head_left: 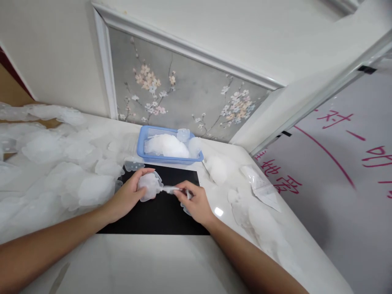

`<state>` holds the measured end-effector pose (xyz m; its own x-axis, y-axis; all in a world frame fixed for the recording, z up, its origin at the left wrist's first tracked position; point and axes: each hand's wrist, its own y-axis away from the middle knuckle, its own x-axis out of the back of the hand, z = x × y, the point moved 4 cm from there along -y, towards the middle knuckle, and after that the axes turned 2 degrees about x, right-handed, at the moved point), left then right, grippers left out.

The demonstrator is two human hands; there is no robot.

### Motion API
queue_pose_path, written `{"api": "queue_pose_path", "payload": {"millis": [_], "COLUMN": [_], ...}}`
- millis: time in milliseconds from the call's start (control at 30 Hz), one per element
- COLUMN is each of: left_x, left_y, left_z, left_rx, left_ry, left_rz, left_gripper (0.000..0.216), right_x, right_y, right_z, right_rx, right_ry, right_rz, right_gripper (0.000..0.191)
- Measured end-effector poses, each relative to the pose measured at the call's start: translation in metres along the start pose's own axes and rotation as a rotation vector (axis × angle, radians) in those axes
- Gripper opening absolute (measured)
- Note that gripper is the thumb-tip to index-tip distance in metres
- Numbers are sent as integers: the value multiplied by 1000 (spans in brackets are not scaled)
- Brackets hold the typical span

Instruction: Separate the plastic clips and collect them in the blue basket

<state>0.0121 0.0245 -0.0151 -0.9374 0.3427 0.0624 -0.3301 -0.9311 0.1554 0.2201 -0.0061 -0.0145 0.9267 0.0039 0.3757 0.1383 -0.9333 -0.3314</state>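
Note:
My left hand (130, 192) is closed around a translucent white, wavy-edged piece (150, 187), thumb on its near face. A thin white fluffy strand (168, 189) stretches from that piece to my right hand (197, 202), which pinches its other end between thumb and fingertips. Beneath the right fingers, another clear wavy-edged bit (186, 210) partly shows; whether it is held I cannot tell. Both hands are above a black mat (147, 222). One more translucent piece (134, 165) lies at the mat's far left corner.
Behind the mat stands a blue basket (169, 158) with white fluffy material (167, 145) in it. Heaps of translucent pieces (76, 183) cover the table's left side. More white material (263, 224) and a clear plastic bag (263, 188) lie right. A whiteboard (346, 220) borders the right edge.

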Motion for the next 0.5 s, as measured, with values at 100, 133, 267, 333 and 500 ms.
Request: {"api": "queue_pose_path", "payload": {"millis": [100,133,267,333,500], "left_x": [4,5,5,5,5], "left_y": [-1,-1,-1,0,2], "left_z": [-1,-1,1,2,8], "left_rx": [-21,-13,26,51,157], "left_ry": [-38,-35,-7,-7,111], "left_rz": [21,20,2,13,66], "left_gripper": [58,59,61,58,49], "right_x": [10,11,15,16,18], "right_y": [-5,-6,-10,-10,-9], "right_z": [18,22,33,35,37], "right_rx": [-295,-354,-536,-597,-640], "right_ry": [-258,-345,-540,-571,-577], "right_rz": [72,74,31,8,-16], "right_gripper": [29,32,38,40,39]}}
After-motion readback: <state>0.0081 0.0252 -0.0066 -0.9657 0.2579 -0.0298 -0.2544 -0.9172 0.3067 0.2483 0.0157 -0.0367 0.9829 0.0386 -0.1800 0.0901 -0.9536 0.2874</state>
